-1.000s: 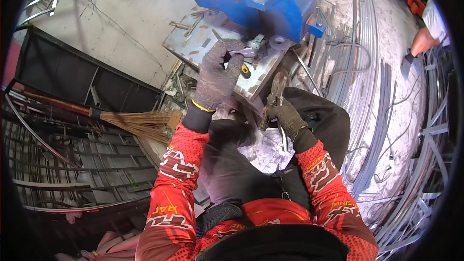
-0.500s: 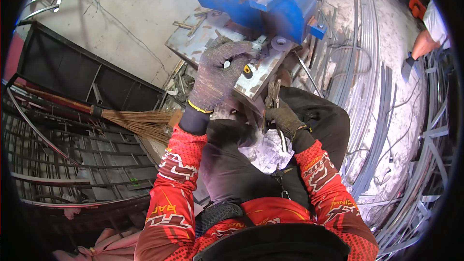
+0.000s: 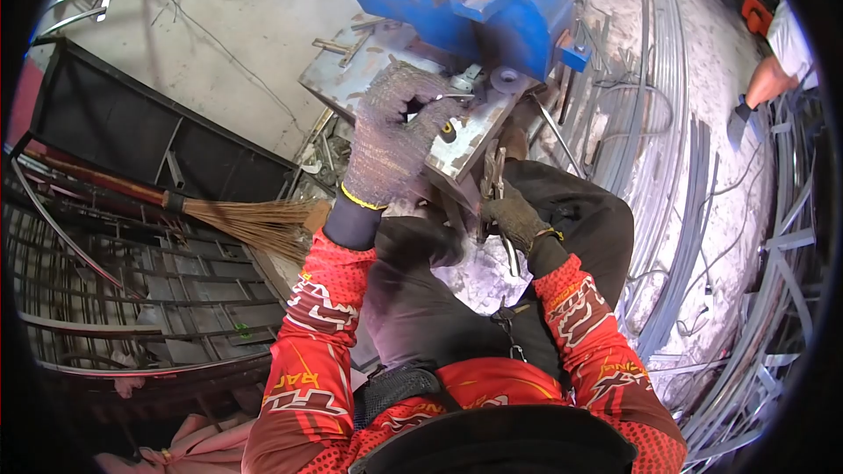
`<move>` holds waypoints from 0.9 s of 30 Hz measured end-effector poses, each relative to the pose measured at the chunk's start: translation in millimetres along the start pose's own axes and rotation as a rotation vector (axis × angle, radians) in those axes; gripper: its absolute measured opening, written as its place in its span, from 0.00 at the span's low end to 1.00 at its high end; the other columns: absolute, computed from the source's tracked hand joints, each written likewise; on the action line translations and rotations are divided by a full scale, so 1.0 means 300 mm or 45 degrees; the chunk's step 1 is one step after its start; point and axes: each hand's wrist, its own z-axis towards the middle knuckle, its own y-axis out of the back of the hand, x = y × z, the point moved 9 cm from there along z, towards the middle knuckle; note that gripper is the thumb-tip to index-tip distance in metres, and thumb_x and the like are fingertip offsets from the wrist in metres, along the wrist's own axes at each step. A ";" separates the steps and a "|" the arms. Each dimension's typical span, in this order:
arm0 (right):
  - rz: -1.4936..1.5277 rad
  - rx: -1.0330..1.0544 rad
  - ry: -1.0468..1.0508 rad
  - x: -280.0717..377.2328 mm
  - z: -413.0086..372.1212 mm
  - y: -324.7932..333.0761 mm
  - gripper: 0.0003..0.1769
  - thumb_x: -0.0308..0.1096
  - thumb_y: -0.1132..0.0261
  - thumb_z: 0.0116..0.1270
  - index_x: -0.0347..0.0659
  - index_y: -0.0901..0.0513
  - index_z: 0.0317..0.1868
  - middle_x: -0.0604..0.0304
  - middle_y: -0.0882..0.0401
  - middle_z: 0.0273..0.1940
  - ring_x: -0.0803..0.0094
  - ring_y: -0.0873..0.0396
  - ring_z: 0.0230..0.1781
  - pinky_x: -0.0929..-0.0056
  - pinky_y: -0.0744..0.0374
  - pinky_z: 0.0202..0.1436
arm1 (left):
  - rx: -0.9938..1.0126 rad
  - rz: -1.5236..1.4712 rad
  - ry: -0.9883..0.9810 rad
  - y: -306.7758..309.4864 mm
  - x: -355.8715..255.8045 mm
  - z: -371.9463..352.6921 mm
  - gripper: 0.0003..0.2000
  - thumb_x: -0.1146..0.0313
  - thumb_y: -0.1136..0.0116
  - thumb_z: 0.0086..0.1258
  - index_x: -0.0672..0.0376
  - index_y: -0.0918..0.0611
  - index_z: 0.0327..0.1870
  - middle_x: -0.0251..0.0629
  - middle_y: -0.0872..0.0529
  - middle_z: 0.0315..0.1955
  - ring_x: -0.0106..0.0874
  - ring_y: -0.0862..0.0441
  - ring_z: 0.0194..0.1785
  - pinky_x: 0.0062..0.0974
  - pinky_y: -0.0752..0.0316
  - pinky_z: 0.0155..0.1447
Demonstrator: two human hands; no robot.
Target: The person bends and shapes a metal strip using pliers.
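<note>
My left hand (image 3: 395, 136), in a grey knitted glove, is curled at the edge of a worn metal bench (image 3: 461, 145). Its thumb and fingers close towards each other around a gap. By the fingertips lies a small metal fitting (image 3: 465, 79); a yellow-and-black round end (image 3: 448, 131) shows beside the thumb. What the fingers grip is hidden. Lower right, my gloved right hand (image 3: 518, 218) wraps round a pliers-like tool (image 3: 494, 174), its worn jaws pointing up and a shiny handle below. A large blue vise (image 3: 500, 13) stands on the bench beyond both hands.
Long metal bars (image 3: 654, 123) cover the floor at right, near another person's arm (image 3: 773, 79). A stick broom (image 3: 255, 219) lies left, beside a dark metal frame (image 3: 132, 123) and a metal grille (image 3: 176, 298). A round washer-like piece (image 3: 507, 80) sits below the vise.
My left hand has shifted slightly left, and the gap between its thumb and fingers looks wider. More of the small metal fitting shows. My right hand stays nearly still with its tool.
</note>
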 end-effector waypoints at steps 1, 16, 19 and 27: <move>-0.068 -0.026 0.015 -0.011 0.010 0.007 0.23 0.36 0.30 0.64 0.35 0.23 0.56 0.51 0.18 0.38 0.62 0.17 0.36 0.59 0.17 0.43 | -0.021 0.028 0.016 0.010 0.009 -0.001 0.05 0.77 0.29 0.68 0.63 0.14 0.41 0.33 0.17 0.34 0.25 0.20 0.39 0.26 0.24 0.47; -0.246 -0.007 0.047 0.165 -0.101 -0.028 0.22 0.36 0.38 0.64 0.37 0.25 0.58 0.43 0.18 0.39 0.48 0.17 0.39 0.52 0.20 0.46 | 0.261 -0.355 0.804 -0.123 0.345 -0.126 0.12 0.64 0.41 0.83 0.66 0.14 0.50 0.33 0.11 0.37 0.21 0.16 0.36 0.25 0.16 0.43; -0.325 -0.018 0.089 0.142 -0.077 -0.027 0.25 0.35 0.37 0.63 0.37 0.25 0.60 0.39 0.18 0.44 0.42 0.17 0.45 0.51 0.21 0.52 | 0.363 -0.041 0.694 -0.141 0.368 -0.140 0.11 0.66 0.40 0.81 0.65 0.13 0.52 0.33 0.11 0.36 0.22 0.16 0.36 0.25 0.19 0.44; -0.562 -0.067 0.092 0.201 -0.120 -0.028 0.34 0.36 0.34 0.61 0.39 0.27 0.69 0.32 0.18 0.58 0.34 0.21 0.63 0.50 0.23 0.65 | 0.522 0.026 0.545 -0.219 0.384 -0.167 0.11 0.69 0.39 0.78 0.66 0.13 0.52 0.37 0.10 0.38 0.23 0.15 0.36 0.27 0.18 0.45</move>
